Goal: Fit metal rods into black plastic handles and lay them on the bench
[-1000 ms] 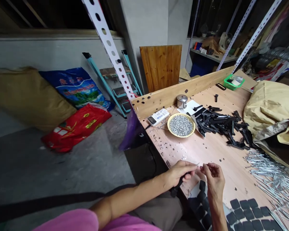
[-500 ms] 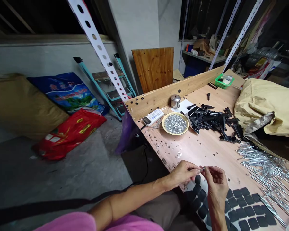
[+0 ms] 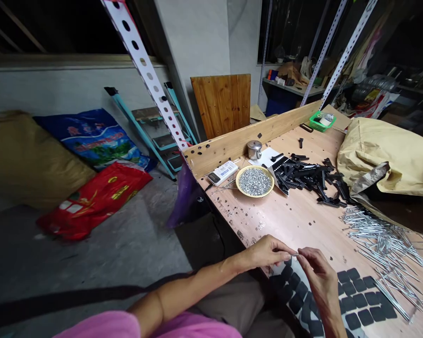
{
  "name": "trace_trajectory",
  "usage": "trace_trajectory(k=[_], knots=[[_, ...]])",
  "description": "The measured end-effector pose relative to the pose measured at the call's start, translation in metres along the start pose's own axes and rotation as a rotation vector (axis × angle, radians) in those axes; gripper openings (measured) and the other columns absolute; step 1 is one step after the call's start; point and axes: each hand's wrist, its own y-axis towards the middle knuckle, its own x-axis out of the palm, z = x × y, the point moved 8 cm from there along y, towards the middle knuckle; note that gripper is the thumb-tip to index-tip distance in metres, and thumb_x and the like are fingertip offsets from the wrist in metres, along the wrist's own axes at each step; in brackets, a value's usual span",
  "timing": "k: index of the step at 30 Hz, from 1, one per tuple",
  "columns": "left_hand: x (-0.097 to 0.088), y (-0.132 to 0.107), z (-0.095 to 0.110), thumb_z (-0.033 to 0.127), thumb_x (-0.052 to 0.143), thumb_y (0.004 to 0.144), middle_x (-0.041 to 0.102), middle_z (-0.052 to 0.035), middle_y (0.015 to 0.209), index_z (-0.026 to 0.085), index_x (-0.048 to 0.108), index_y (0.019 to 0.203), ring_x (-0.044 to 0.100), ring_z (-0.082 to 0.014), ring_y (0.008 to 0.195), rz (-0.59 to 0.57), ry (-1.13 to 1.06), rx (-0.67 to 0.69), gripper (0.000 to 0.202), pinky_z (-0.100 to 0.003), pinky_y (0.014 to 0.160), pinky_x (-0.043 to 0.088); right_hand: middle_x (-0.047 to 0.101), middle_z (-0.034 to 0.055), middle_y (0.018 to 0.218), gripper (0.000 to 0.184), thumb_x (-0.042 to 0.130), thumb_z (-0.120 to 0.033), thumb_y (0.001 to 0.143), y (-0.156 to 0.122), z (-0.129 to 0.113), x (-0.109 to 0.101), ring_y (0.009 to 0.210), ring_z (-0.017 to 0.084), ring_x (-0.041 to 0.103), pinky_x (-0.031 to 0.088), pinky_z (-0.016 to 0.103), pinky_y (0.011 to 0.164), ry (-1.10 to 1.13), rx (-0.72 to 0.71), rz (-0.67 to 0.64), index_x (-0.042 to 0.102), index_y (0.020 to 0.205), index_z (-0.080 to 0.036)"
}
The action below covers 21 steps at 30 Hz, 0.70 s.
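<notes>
My left hand [image 3: 266, 252] and my right hand [image 3: 319, 277] meet at the near edge of the wooden table [image 3: 303, 220]. Both pinch a small thin metal piece [image 3: 295, 254] between fingertips; what it is I cannot make out exactly. Under the hands lie several black rounded pads [image 3: 356, 300]. A yellow bowl of small silver nuts [image 3: 254, 180] stands further back, with loose nuts [image 3: 254, 220] scattered toward me. A heap of black plastic parts [image 3: 310, 176] lies right of the bowl. A pile of thin metal rods [image 3: 384, 244] spreads at the right.
A small metal cup [image 3: 254, 149] and a white device [image 3: 222, 172] stand by the table's wooden back rail [image 3: 254, 136]. A yellow sack [image 3: 391, 155] lies at the right, a green basket [image 3: 322, 121] far back. Bags [image 3: 91, 197] lie on the floor left. A perforated post [image 3: 148, 75] rises at the corner.
The view has swung slightly right and down. My hands stay together, pinching the small metal piece, and sit a little lower in view.
</notes>
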Motion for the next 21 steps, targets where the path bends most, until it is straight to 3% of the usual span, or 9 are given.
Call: trace_trajectory(k=[5, 10, 13, 16, 21], knots=[[0.008, -0.003, -0.008, 0.05, 0.069, 0.064, 0.049, 0.0052, 0.052, 0.01, 0.066, 0.109, 0.035, -0.0037, 0.041, -0.164, -0.117, -0.129, 0.06, -0.018, 0.042, 0.028, 0.068, 0.0051, 0.071, 0.026, 0.058, -0.045, 0.08, -0.002, -0.011, -0.001, 0.066, 0.018, 0.066, 0.054, 0.026, 0.057, -0.057, -0.082, -0.144, 0.07, 0.074, -0.022], [0.011, -0.005, -0.009, 0.052, 0.069, 0.066, 0.045, 0.0072, 0.052, 0.01, 0.064, 0.11, 0.035, -0.0033, 0.042, -0.216, -0.066, -0.175, 0.061, -0.018, 0.043, 0.03, 0.069, 0.0042, 0.08, 0.017, 0.053, -0.028, 0.087, -0.015, -0.04, -0.003, 0.07, 0.016, 0.066, 0.054, 0.024, 0.064, -0.247, -0.413, -0.102, 0.069, 0.089, -0.024], [0.013, -0.006, -0.008, 0.048, 0.067, 0.07, 0.042, 0.0079, 0.051, 0.01, 0.064, 0.11, 0.037, -0.0037, 0.045, -0.222, -0.039, -0.18, 0.056, -0.018, 0.046, 0.032, 0.069, 0.0041, 0.079, 0.019, 0.05, -0.023, 0.089, -0.022, -0.05, -0.003, 0.068, 0.015, 0.066, 0.055, 0.023, 0.063, -0.298, -0.521, -0.087, 0.068, 0.094, -0.024], [0.013, -0.005, -0.01, 0.048, 0.067, 0.07, 0.044, 0.0072, 0.051, 0.009, 0.064, 0.11, 0.037, -0.0035, 0.044, -0.232, -0.014, -0.186, 0.055, -0.017, 0.044, 0.029, 0.069, 0.0042, 0.078, 0.018, 0.051, -0.026, 0.088, -0.019, -0.048, -0.004, 0.069, 0.015, 0.067, 0.055, 0.022, 0.062, -0.274, -0.472, -0.148, 0.069, 0.092, -0.024], [0.02, -0.006, -0.015, 0.051, 0.069, 0.066, 0.044, 0.0073, 0.051, 0.01, 0.065, 0.106, 0.033, -0.002, 0.039, -0.347, -0.059, -0.201, 0.058, -0.016, 0.039, 0.021, 0.071, 0.0039, 0.077, 0.021, 0.054, -0.034, 0.087, -0.012, -0.03, -0.002, 0.068, 0.016, 0.068, 0.054, 0.021, 0.06, -0.141, -0.272, -0.299, 0.071, 0.082, -0.024]])
